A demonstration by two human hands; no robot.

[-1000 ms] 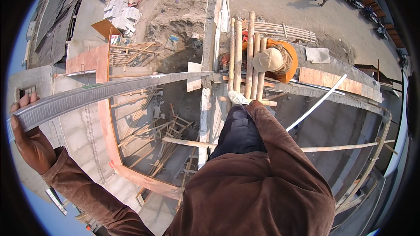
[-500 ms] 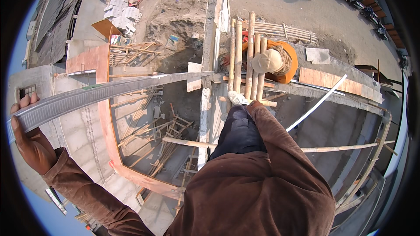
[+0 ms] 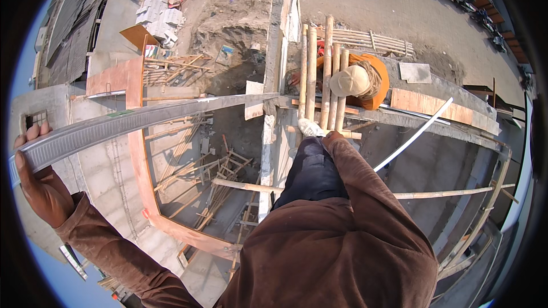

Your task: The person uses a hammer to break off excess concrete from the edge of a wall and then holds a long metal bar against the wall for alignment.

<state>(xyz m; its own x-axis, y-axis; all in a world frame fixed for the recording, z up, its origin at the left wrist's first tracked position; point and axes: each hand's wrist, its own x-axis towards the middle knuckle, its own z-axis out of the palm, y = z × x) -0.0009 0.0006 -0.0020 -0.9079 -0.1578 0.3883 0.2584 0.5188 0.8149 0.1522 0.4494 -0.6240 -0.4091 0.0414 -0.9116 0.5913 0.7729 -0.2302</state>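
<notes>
My left hand is raised at the far left, its fingers and thumb wrapped round the near end of a long grey ribbed metal channel. The channel stretches right, and its far end meets the top of a narrow concrete wall. My right hand is by my bent, dark-trousered leg, close to the lower ends of upright bamboo poles. Its fingers are mostly hidden, so I cannot see whether it grips anything. My white-covered foot rests beside the poles.
A co-worker in an orange top and beige cap is just behind the poles. Below on the left, orange-brown formwork boards frame a deep space with loose timber. A white strip slants at right; a bamboo pole crosses lower down.
A distant person at the upper right has walked a little left and farther away. My hands and the metal channel are practically still; the co-worker's cap has shifted only slightly.
</notes>
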